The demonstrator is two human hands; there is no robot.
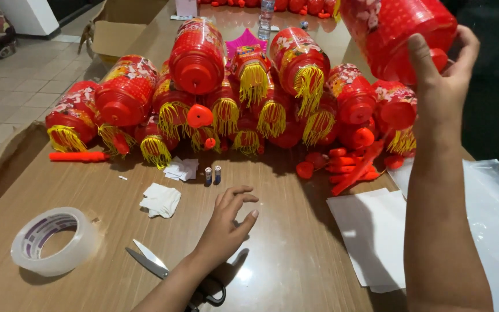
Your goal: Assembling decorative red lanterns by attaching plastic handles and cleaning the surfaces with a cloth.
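Overhead, red lantern [397, 32] in R hand [443, 75] fingers, L hand [226, 222] empty — over table [295, 242].

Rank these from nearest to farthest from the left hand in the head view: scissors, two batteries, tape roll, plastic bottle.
From the left hand:
1. Scissors, just beside the wrist, toward the table's near edge.
2. Two batteries, standing ahead of the fingers.
3. Tape roll, far left.
4. Plastic bottle, beyond the lantern pile.
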